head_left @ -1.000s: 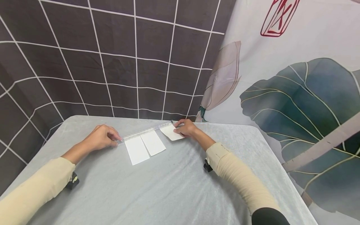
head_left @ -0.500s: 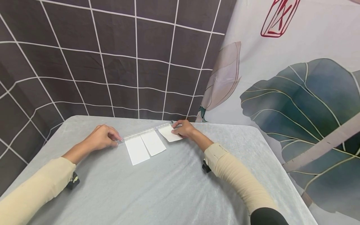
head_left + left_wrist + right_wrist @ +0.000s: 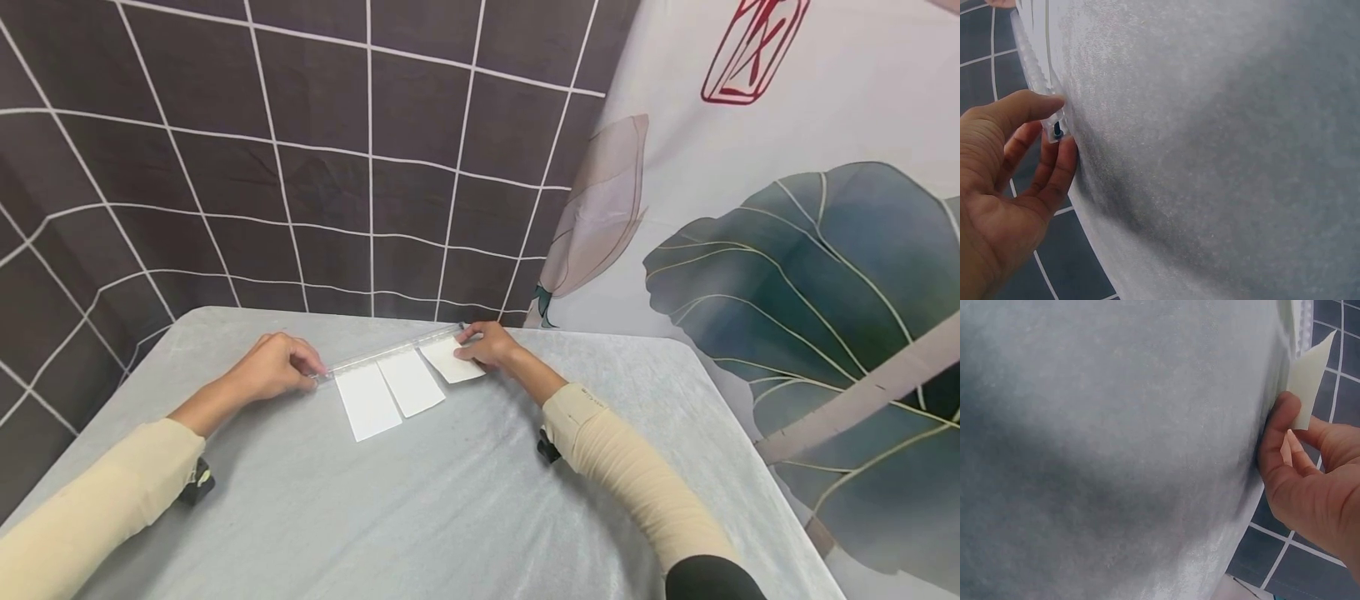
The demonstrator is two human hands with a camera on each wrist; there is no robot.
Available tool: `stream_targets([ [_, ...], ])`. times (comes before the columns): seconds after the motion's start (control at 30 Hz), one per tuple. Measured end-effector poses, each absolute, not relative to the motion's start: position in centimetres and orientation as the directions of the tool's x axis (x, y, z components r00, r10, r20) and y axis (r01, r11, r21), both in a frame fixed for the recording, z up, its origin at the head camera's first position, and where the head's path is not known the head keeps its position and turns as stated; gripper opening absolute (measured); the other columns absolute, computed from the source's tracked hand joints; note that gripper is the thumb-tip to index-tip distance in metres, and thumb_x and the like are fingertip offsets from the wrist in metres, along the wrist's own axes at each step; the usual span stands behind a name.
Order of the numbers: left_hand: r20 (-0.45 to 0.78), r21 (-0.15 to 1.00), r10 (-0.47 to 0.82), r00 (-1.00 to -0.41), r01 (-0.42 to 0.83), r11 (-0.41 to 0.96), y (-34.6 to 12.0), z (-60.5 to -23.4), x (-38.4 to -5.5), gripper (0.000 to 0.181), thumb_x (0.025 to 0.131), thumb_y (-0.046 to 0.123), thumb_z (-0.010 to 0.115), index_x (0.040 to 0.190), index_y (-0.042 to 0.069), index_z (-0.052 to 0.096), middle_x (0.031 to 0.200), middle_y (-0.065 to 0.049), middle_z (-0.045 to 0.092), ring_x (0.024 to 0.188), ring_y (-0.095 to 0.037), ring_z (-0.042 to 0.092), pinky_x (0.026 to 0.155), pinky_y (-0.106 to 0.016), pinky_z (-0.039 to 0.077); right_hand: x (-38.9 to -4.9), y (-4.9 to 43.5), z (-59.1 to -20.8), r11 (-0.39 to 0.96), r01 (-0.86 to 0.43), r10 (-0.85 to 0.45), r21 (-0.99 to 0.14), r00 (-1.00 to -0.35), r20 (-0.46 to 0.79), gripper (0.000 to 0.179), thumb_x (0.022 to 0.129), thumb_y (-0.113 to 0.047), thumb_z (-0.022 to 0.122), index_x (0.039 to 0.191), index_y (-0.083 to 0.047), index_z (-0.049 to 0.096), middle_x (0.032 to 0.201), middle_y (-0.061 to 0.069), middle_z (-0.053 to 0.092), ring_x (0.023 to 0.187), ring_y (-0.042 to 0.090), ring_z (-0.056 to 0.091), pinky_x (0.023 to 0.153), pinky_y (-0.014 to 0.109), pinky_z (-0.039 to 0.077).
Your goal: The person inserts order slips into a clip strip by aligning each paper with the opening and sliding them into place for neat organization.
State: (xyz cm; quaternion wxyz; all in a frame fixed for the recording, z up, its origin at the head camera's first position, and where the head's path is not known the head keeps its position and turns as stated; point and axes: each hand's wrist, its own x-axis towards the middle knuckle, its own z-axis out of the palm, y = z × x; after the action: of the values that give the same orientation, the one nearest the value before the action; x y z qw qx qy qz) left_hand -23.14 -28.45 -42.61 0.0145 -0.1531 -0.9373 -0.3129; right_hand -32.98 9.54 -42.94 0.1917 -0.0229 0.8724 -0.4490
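Observation:
In the head view a long clear plastic strip lies slantwise near the table's back edge. My left hand pinches its left end; the left wrist view shows a dark peg there between thumb and fingers. Two white cards, one at the left and one in the middle, lie flat with their upper edges along the strip. My right hand pinches a third, creamier card by its right side. Its top edge meets the strip near the right end. This card stands tilted up off the cloth in the right wrist view.
A pale grey cloth covers the table. Behind it hangs a dark curtain with white grid lines. A white curtain with a leaf print hangs at the right.
My right hand has moved slightly left, bringing the third card closer to the middle card and against the strip. My left hand has kept its hold on the strip's end.

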Motion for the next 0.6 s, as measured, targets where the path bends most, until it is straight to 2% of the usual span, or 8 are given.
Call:
stream_targets([
  [0.3, 0.129, 0.579, 0.277, -0.952, 0.299, 0.758, -28.5, -42.8, -23.2, 0.02, 0.073, 0.002, 0.095, 0.091, 0.01, 0.09, 0.095, -0.006, 0.084, 0.086, -0.01, 0.063, 0.075, -0.024, 0.05, -32.8, 9.6, -42.7, 0.609, 0.103, -0.238, -0.787, -0.922, -0.305, 0.036, 0.099, -0.012, 0.085, 0.132, -0.002, 0.075, 0.139, 0.021, 0.07, 0.091, 0.016, 0.069, 0.083, 0.031, 0.066],
  [0.5, 0.119, 0.59, 0.27, -0.955, 0.287, 0.754, -28.6, -43.0, -23.3, 0.021, 0.073, 0.002, 0.095, 0.092, 0.009, 0.09, 0.097, -0.006, 0.084, 0.086, -0.009, 0.063, 0.075, -0.024, 0.051, -33.0, 10.2, -42.5, 0.649, 0.035, -0.265, -0.76, -0.926, -0.27, 0.03, 0.099, -0.014, 0.085, 0.126, -0.002, 0.078, 0.11, 0.017, 0.081, 0.081, 0.014, 0.075, 0.072, 0.031, 0.067],
  [0.53, 0.119, 0.594, 0.271, -0.955, 0.288, 0.752, -28.5, -43.0, -23.3, 0.021, 0.074, 0.002, 0.095, 0.092, 0.009, 0.09, 0.097, -0.007, 0.084, 0.086, -0.009, 0.063, 0.083, -0.028, 0.054, -33.1, 10.3, -42.5, 0.662, 0.015, -0.267, -0.749, -0.929, -0.255, 0.027, 0.1, -0.014, 0.085, 0.124, -0.003, 0.079, 0.106, 0.016, 0.083, 0.08, 0.015, 0.076, 0.072, 0.031, 0.068],
  [0.6, 0.121, 0.593, 0.273, -0.954, 0.29, 0.751, -28.5, -42.9, -23.3, 0.02, 0.074, 0.002, 0.095, 0.092, 0.009, 0.09, 0.097, -0.007, 0.085, 0.085, -0.009, 0.064, 0.086, -0.032, 0.054, -33.5, 10.7, -42.4, 0.689, -0.025, -0.264, -0.724, -0.939, -0.219, 0.021, 0.1, -0.016, 0.083, 0.118, -0.004, 0.081, 0.098, 0.014, 0.085, 0.077, 0.014, 0.076, 0.07, 0.032, 0.068],
])
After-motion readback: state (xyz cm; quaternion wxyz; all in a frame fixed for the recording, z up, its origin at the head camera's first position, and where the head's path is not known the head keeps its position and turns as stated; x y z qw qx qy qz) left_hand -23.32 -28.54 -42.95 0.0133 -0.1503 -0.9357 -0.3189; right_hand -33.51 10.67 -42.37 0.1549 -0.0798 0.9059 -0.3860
